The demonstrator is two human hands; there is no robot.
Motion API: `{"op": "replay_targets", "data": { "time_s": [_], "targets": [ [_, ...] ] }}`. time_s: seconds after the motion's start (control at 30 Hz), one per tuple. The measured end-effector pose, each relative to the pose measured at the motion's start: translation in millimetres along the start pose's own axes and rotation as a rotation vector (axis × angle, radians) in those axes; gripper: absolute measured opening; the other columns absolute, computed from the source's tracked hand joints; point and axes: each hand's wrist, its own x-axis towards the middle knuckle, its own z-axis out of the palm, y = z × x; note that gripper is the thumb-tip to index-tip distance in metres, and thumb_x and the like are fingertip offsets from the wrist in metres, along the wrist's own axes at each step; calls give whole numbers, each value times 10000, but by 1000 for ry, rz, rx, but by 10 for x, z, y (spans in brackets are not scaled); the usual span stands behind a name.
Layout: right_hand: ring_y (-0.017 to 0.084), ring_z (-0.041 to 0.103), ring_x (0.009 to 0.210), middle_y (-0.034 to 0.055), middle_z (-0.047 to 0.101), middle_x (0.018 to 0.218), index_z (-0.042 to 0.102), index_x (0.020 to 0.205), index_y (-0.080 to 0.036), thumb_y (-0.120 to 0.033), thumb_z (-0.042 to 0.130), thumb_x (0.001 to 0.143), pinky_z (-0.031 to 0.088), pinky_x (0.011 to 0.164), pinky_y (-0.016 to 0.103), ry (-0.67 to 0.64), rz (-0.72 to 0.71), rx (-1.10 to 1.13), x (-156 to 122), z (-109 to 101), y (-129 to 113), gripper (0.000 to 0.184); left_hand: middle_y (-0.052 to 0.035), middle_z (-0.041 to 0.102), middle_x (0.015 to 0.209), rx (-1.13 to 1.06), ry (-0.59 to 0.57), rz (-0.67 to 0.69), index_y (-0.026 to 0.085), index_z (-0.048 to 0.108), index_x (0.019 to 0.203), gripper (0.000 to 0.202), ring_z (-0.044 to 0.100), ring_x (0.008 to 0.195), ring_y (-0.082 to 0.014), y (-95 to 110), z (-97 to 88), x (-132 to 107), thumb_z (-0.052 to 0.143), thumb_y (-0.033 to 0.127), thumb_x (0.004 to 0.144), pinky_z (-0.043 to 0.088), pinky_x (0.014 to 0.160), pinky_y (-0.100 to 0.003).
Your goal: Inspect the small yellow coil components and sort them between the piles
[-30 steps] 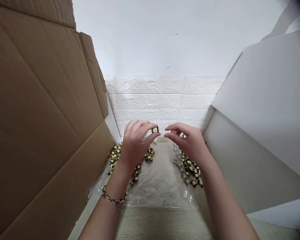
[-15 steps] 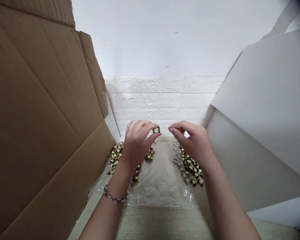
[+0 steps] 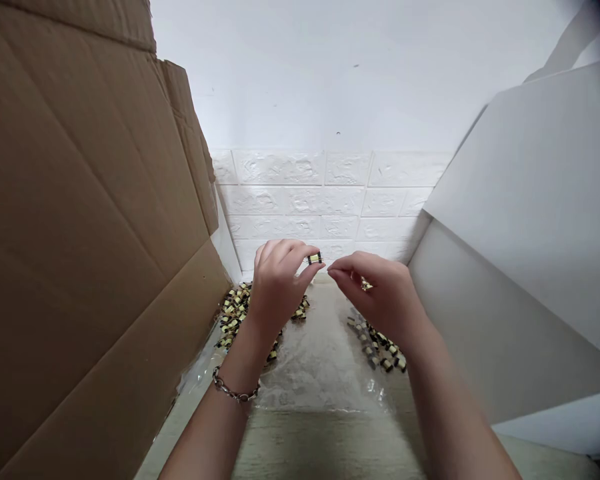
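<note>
Between the thumb and forefinger of my left hand is a small transformer coil, with black ends, a yellow wrapped middle and thin pins sticking out sideways. My right hand is just to its right, thumb and forefinger pinched together close to the pins. Whether a fine wire lies in that pinch is too small to make out. Below the hands lies a clear plastic bag. Many like coils are heaped at the left, partly behind my left wrist, and another heap of coils lies by my right wrist.
A tall brown cardboard panel walls off the left side. White panels lean along the right. At the back stands a white brick-patterned wall. The pale wooden tabletop shows in front of the bag.
My right hand has moved left and slightly down, bringing its pinched fingertips closer to the coil. The left hand keeps its hold, nearly in the same place.
</note>
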Motion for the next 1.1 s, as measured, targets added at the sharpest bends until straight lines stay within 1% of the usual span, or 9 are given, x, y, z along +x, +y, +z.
{"op": "replay_targets", "data": {
  "time_s": [0.1,0.27,0.5,0.7,0.83,0.97,1.1],
  "targets": [
    [94,477,563,-26,566,614,571,736,-202,-228,489,799,345,588,235,48,-11,-55,1,-10,1,107,-7,612,804,-2,-6,13,204,573,832,137,520,793,-154,6,-2,-2,563,308,744,372,751,-303],
    [96,479,561,-20,577,638,541,705,-202,-230,460,814,352,608,239,132,28,-113,10,-20,29,138,-7,609,800,-17,-38,29,209,574,846,144,511,791,-154,38,17,-15,561,311,745,365,756,-304],
    [104,474,535,-17,576,638,529,716,-204,-228,458,803,354,594,244,198,66,-158,26,5,128,114,-11,605,813,-38,-103,59,212,578,871,162,506,792,-151,74,56,-28,528,327,768,357,750,-299],
    [101,464,519,-24,553,598,530,699,-203,-233,466,794,341,591,242,238,113,-180,40,41,213,118,-5,600,808,-68,-111,70,215,577,866,155,505,790,-143,129,89,-46,532,325,766,357,754,-293],
    [102,465,525,-20,556,605,543,713,-201,-241,464,795,345,592,243,252,140,-144,45,53,233,121,-3,603,808,-71,-104,60,212,576,860,157,510,795,-142,137,95,-43,540,327,760,364,751,-291],
    [107,472,548,-10,586,651,570,749,-202,-262,474,791,360,586,241,251,164,-63,50,46,222,121,-10,614,804,-78,-58,11,208,579,844,161,521,793,-151,98,90,-34,564,330,741,373,748,-296],
    [112,507,630,9,594,739,589,878,-198,-258,461,795,388,591,224,259,215,78,63,51,216,164,-17,618,809,-77,-11,-24,204,582,828,159,525,796,-164,44,67,-21,587,322,722,381,743,-304]
  ]
}}
